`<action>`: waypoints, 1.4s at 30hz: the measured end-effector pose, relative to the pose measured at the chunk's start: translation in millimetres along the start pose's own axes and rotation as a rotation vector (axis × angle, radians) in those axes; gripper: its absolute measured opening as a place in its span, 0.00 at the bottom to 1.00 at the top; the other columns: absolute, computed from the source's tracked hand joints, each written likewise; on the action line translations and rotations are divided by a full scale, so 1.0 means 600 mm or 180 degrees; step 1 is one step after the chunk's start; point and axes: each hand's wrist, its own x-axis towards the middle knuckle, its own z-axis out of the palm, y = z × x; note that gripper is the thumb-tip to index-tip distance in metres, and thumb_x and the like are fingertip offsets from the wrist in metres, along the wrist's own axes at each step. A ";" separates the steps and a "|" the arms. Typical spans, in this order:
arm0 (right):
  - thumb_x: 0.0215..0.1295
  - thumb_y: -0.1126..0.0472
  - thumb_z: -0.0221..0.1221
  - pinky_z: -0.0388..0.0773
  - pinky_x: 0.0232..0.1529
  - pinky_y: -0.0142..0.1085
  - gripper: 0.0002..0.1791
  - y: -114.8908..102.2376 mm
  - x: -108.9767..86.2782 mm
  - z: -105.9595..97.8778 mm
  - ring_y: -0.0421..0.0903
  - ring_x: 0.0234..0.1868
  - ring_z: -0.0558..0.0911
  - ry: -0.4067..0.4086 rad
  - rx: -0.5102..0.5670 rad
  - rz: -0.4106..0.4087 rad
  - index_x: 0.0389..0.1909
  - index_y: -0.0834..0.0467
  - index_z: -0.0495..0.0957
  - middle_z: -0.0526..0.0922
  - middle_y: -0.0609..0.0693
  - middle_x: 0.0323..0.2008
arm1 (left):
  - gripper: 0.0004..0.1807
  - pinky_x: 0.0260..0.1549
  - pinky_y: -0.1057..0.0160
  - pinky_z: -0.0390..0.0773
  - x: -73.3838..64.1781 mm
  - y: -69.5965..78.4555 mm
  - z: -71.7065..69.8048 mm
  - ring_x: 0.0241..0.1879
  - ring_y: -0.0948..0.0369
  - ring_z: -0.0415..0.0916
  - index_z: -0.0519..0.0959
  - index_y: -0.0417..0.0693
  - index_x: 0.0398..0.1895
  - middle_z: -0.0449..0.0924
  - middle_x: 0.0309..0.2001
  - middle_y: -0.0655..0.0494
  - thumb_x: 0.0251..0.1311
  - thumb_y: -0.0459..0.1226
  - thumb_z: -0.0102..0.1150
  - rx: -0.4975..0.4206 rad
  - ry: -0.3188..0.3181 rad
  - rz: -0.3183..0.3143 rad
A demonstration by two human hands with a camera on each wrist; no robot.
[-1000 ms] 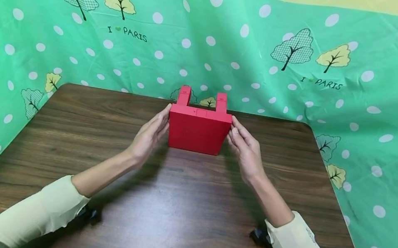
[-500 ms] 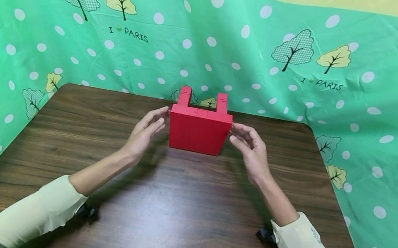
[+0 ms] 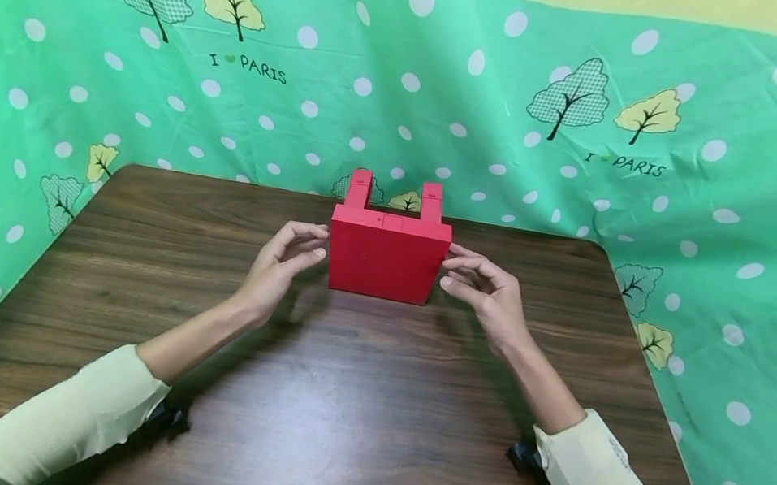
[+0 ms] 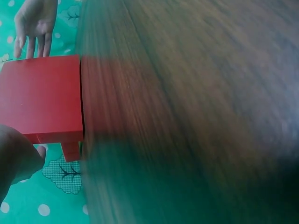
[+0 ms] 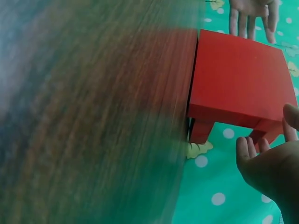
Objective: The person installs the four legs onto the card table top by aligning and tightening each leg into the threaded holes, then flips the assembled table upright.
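Note:
A small red table [image 3: 387,263] stands on its side at the far part of the wooden table. Its square top faces me and its stubby legs [image 3: 360,188] point away toward the cloth. My left hand [image 3: 274,272] is beside its left edge, fingers loosely bent, thumb apart from them. On the other side my right hand [image 3: 492,297] is held likewise, fingertips right at the right edge. Neither hand grips it. In the left wrist view, my left hand [image 4: 16,156] is partly cut off by the frame. The right wrist view shows the red legs [image 5: 202,130] behind the top.
The dark wooden tabletop [image 3: 365,420] reaches to a green dotted cloth [image 3: 414,49] hung behind and at both sides. Dark wrist-worn devices [image 3: 166,418] show under the sleeves.
Both hands have loosened from the sides of the small red table, moved slightly outward and come lower, fingers more bent. The small red table has stayed in place.

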 end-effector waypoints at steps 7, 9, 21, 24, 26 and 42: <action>0.73 0.72 0.70 0.88 0.67 0.29 0.20 0.007 0.006 -0.002 0.41 0.70 0.84 -0.0243 -0.0078 0.0111 0.63 0.71 0.86 0.82 0.48 0.73 | 0.23 0.65 0.68 0.87 0.005 -0.006 -0.004 0.79 0.50 0.72 0.78 0.30 0.69 0.70 0.82 0.50 0.75 0.28 0.65 0.0112 -0.0287 0.0043; 0.73 0.71 0.71 0.87 0.67 0.28 0.22 0.010 0.010 -0.002 0.45 0.72 0.81 -0.0325 -0.0079 0.0200 0.66 0.71 0.85 0.79 0.51 0.75 | 0.22 0.64 0.70 0.87 0.008 -0.007 -0.006 0.81 0.50 0.69 0.80 0.29 0.69 0.68 0.83 0.49 0.74 0.28 0.65 0.0156 -0.0373 0.0024; 0.71 0.67 0.72 0.85 0.72 0.31 0.29 0.019 0.031 0.002 0.53 0.77 0.74 -0.0750 -0.0251 0.0408 0.72 0.63 0.84 0.78 0.55 0.78 | 0.27 0.86 0.48 0.72 0.025 -0.009 -0.016 0.83 0.50 0.63 0.82 0.44 0.76 0.69 0.81 0.49 0.76 0.31 0.67 0.0602 -0.0833 -0.0082; 0.70 0.67 0.74 0.86 0.71 0.32 0.29 0.020 0.034 0.001 0.53 0.74 0.77 -0.0747 -0.0333 0.0402 0.72 0.61 0.85 0.80 0.55 0.74 | 0.27 0.86 0.49 0.72 0.029 -0.008 -0.017 0.81 0.51 0.66 0.81 0.47 0.77 0.71 0.79 0.51 0.76 0.31 0.66 0.0648 -0.0901 -0.0095; 0.69 0.66 0.75 0.86 0.71 0.33 0.29 0.020 0.037 0.001 0.52 0.72 0.78 -0.0743 -0.0396 0.0383 0.71 0.60 0.86 0.81 0.55 0.72 | 0.27 0.86 0.48 0.72 0.031 -0.007 -0.017 0.79 0.51 0.68 0.81 0.47 0.77 0.72 0.78 0.51 0.76 0.30 0.67 0.0668 -0.0925 -0.0103; 0.67 0.69 0.78 0.88 0.63 0.29 0.27 0.024 0.040 0.007 0.48 0.65 0.83 -0.0568 -0.0424 0.0005 0.67 0.60 0.89 0.86 0.47 0.61 | 0.29 0.86 0.41 0.72 0.041 -0.008 -0.019 0.77 0.48 0.72 0.81 0.47 0.77 0.73 0.75 0.48 0.74 0.25 0.67 0.0764 -0.0999 0.0095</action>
